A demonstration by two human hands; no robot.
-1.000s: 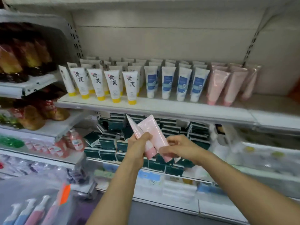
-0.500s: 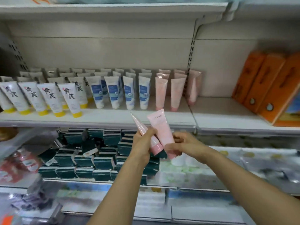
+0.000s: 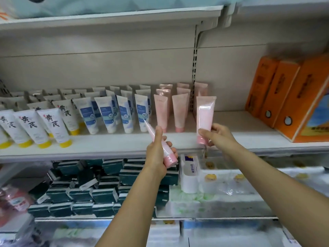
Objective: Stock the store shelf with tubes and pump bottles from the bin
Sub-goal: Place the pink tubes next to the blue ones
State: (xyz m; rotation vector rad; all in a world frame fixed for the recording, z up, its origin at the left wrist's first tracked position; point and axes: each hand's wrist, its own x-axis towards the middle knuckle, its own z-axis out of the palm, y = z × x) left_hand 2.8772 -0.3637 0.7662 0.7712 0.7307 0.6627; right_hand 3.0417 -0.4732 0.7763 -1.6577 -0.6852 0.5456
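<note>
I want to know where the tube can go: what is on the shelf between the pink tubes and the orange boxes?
In the head view, only bare shelf lies between the standing pink tubes and the orange boxes.

A pink tube (image 3: 204,116) stands upright, cap down, gripped near its cap by the right hand (image 3: 217,135) above the shelf (image 3: 110,145) front edge. A second pink tube (image 3: 162,148), tilted with its crimped end up-left, sits in the left hand (image 3: 157,154).
</note>
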